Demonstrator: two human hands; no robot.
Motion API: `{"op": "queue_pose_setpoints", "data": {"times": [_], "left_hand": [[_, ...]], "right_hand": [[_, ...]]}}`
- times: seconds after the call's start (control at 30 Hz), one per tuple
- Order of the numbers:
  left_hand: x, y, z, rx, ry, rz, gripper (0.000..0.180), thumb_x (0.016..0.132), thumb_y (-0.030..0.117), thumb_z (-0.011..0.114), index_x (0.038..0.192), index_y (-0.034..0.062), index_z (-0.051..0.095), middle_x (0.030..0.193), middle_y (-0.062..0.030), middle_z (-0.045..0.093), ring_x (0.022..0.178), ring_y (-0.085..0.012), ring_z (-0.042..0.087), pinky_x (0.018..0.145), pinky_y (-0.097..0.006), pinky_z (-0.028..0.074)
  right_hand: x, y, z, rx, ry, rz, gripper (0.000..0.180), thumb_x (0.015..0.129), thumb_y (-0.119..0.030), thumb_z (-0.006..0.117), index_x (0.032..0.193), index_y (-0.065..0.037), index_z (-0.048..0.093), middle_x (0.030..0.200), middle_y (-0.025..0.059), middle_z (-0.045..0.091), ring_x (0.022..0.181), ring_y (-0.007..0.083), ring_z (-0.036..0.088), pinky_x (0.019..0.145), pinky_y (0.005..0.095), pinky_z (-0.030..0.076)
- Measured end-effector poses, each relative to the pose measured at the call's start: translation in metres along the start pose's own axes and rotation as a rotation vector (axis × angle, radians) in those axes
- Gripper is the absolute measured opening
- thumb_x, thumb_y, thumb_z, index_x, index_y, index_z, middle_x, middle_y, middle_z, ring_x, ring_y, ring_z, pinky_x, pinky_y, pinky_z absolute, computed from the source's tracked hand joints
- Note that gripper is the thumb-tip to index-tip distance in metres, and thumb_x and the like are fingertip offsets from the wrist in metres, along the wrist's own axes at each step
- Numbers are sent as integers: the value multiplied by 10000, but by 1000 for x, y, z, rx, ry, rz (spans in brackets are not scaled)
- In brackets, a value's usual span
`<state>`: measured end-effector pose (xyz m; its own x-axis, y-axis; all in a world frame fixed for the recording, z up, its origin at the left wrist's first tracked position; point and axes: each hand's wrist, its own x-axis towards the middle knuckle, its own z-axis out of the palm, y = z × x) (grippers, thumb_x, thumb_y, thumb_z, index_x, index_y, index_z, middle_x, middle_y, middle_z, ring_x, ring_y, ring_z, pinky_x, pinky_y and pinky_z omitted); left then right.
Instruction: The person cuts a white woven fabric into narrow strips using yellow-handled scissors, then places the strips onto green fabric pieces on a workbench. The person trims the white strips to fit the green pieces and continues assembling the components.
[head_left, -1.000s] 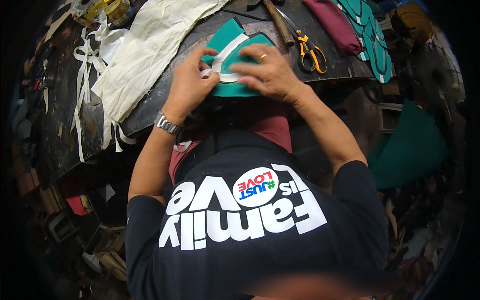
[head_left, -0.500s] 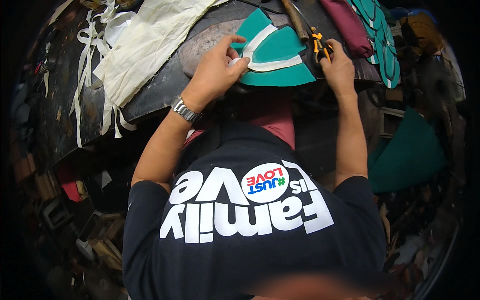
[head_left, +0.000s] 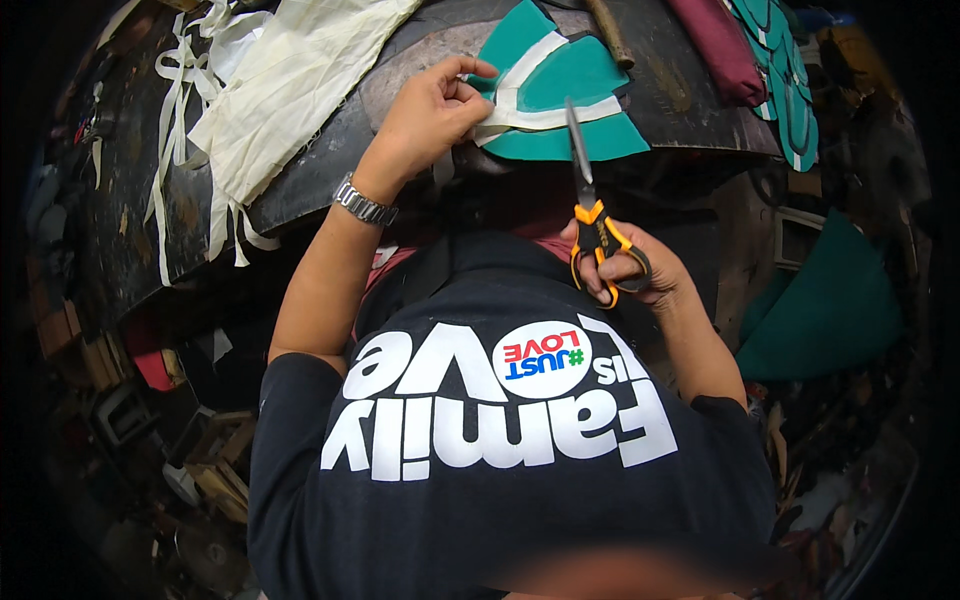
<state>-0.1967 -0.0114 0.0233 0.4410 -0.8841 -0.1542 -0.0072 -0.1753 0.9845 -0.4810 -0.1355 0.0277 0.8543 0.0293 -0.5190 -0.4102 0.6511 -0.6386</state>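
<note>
The right hand (head_left: 645, 265) now grips orange-and-black-handled metal scissors (head_left: 588, 200), which lay on the desk (head_left: 310, 190) a second ago; it has drawn them toward the body, blades pointing away and tips overlapping the green piece in view. The left hand (head_left: 435, 110) stays at that piece's left edge, though I cannot tell whether its fingers pinch anything. With a cutting tool in hand, the work seems to have passed from handling to trimming.

The flat green fabric-like piece (head_left: 575, 80) lies at the desk's near edge, a bent white fabric strip (head_left: 535, 62) across it. Beyond are a brown wooden handle (head_left: 610, 35), a frayed cream cloth (head_left: 300, 70) and a rounded maroon fabric bundle (head_left: 715, 50).

Readable writing is on the black short-sleeved shirt (head_left: 480, 520): large white letters, upside down here, and a white oval emblem (head_left: 540, 365) lettered in red, blue and green
</note>
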Motion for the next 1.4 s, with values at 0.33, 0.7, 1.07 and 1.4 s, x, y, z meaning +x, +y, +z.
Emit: {"op": "queue_pose_setpoints", "data": {"times": [0.33, 0.7, 1.07, 1.4], "left_hand": [[4, -5, -2, 38, 9, -2, 388, 825, 89, 677, 1199, 4, 616, 776, -12, 655, 642, -60, 571, 585, -218, 459], [3, -6, 0, 76, 26, 32, 364, 815, 93, 676, 1164, -3, 638, 766, -11, 656, 669, -59, 590, 638, -221, 491], [1, -4, 2, 73, 37, 50, 327, 822, 61, 663, 1141, -9, 644, 742, 10, 623, 652, -37, 568, 628, -202, 482], [1, -7, 3, 97, 48, 66, 316, 826, 51, 661, 1136, -7, 648, 747, 16, 620, 641, -29, 551, 615, -192, 473]], "right_hand": [[21, 17, -14, 25, -226, -6, 796, 800, -560, 748, 1238, 66, 524, 640, 79, 569, 540, 119, 574, 462, 207, 436], [25, 16, -7, 132, -176, -45, 759, 828, -552, 733, 1207, 75, 536, 635, 70, 568, 525, 115, 558, 448, 215, 437], [26, 6, -5, 39, -91, -23, 707, 867, -490, 718, 1205, 99, 520, 601, 76, 568, 473, 99, 530, 411, 184, 405], [27, -1, 0, -81, -14, -5, 438, 894, -315, 713, 1111, 47, 596, 574, 12, 540, 424, 63, 489, 425, 154, 394]]}}
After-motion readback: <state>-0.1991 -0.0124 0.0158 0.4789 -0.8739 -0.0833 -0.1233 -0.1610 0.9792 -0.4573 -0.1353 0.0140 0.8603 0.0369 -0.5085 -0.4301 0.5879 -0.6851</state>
